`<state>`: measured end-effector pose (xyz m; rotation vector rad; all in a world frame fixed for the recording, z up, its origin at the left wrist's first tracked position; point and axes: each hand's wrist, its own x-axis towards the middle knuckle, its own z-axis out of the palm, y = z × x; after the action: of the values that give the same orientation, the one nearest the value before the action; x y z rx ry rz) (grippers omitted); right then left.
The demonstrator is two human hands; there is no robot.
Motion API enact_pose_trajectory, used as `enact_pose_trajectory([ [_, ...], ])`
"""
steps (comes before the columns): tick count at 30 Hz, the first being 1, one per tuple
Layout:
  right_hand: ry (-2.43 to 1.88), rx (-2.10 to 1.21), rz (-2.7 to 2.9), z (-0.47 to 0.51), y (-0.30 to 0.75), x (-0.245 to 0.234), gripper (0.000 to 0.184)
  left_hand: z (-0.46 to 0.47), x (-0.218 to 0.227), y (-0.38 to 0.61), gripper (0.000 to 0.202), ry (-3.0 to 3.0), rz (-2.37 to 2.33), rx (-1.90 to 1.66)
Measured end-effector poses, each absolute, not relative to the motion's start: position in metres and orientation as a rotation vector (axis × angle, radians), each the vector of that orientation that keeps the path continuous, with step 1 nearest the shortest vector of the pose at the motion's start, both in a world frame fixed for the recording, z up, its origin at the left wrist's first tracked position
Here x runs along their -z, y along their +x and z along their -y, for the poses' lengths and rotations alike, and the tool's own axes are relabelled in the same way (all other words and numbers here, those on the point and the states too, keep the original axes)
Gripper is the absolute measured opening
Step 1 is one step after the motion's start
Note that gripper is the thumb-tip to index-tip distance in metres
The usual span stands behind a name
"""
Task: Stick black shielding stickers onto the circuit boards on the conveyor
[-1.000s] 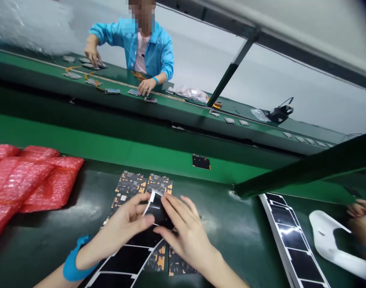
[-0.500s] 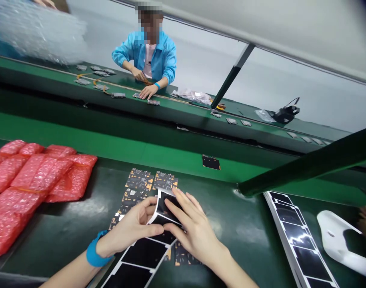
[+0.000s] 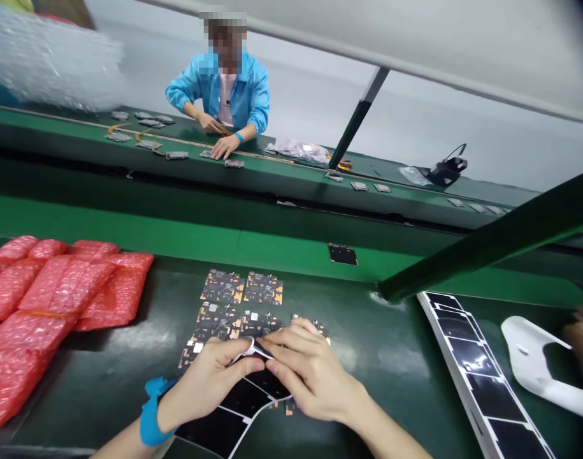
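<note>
Both hands pinch the curled top end of the black sticker strip point(image 3: 243, 398), left hand point(image 3: 209, 376) and right hand point(image 3: 305, 376) meeting fingertip to fingertip, its length trailing back toward the person over the tabletop point(image 3: 367, 370)

**Green lines under a pale wall**

Two dark green workbenches point(image 3: 391, 376) run side by side — a brighter green conveyor belt point(image 3: 176, 233) between them. Behind the far bench point(image 3: 295, 178) stands a plain whitish wall point(image 3: 415, 127), crossed by a slanting dark strut point(image 3: 355, 121). Light is even.

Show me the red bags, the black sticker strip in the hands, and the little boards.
red bags point(image 3: 57, 290), head view, middle of pile.
black sticker strip point(image 3: 243, 398), head view, black patch.
little boards point(image 3: 223, 287), head view, far-left board.
</note>
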<state>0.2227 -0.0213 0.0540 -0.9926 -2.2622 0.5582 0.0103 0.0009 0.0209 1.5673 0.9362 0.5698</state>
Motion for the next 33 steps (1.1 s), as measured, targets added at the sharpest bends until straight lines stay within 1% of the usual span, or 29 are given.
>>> enact_pose_trajectory([
  [6,-0.946,-1.009,2.069,0.013,0.225,-0.050,0.037,-0.002,-0.024,0.009,0.040,1.673,-0.940,-0.573],
  [9,-0.964,-1.213,1.831,0.010,0.219,-0.046,0.044,-0.002,-0.025,0.010,0.037,1.693,-0.960,-0.592],
  [11,-1.017,-1.281,1.631,0.007,0.216,-0.041,0.048,-0.001,-0.025,0.011,0.030,1.654,-0.983,-0.624],
  [12,-1.058,-1.276,1.540,0.005,0.216,-0.038,0.049,0.001,-0.024,0.010,0.028,1.599,-0.976,-0.630],
  [13,-1.104,-1.245,1.458,0.003,0.218,-0.035,0.049,0.002,-0.023,0.010,0.034,1.528,-0.959,-0.632],
  [15,-1.193,-1.137,1.294,-0.003,0.226,-0.030,0.046,0.004,-0.022,0.008,0.056,1.446,-0.950,-0.660],
  [16,-1.229,-1.068,1.213,-0.006,0.230,-0.029,0.046,0.004,-0.021,0.008,0.063,1.478,-0.997,-0.684],
  [18,-1.278,-0.922,1.087,-0.008,0.237,-0.031,0.046,0.005,-0.019,0.008,0.065,1.702,-1.192,-0.742],
  [20,-1.295,-0.808,1.035,-0.003,0.235,-0.039,0.044,0.006,-0.017,0.011,0.059,2.004,-1.338,-0.721],
  [22,-1.241,-0.815,1.157,0.007,0.226,-0.048,0.035,0.008,-0.017,0.016,0.061,2.230,-1.306,-0.625],
  [24,-1.096,-0.932,1.383,0.019,0.216,-0.057,0.025,0.009,-0.018,0.019,0.071,2.332,-1.213,-0.570],
  [25,-1.007,-0.997,1.481,0.023,0.215,-0.060,0.026,0.009,-0.019,0.019,0.074,2.337,-1.184,-0.571],
  [27,-0.925,-1.037,1.572,0.026,0.220,-0.066,0.039,0.009,-0.023,0.016,0.076,2.278,-1.139,-0.568],
  [29,-1.015,-0.949,1.633,0.022,0.235,-0.071,0.055,0.008,-0.028,0.010,0.072,2.197,-1.072,-0.500],
  [31,-1.123,-0.851,1.778,0.015,0.251,-0.075,0.065,0.006,-0.034,0.004,0.066,2.157,-1.000,-0.396],
  [32,-1.134,-0.822,1.856,0.011,0.257,-0.077,0.063,0.006,-0.036,0.001,0.064,2.157,-0.968,-0.353],
  [33,-1.115,-0.794,1.906,0.008,0.261,-0.078,0.055,0.005,-0.037,-0.001,0.062,2.160,-0.941,-0.324],
])
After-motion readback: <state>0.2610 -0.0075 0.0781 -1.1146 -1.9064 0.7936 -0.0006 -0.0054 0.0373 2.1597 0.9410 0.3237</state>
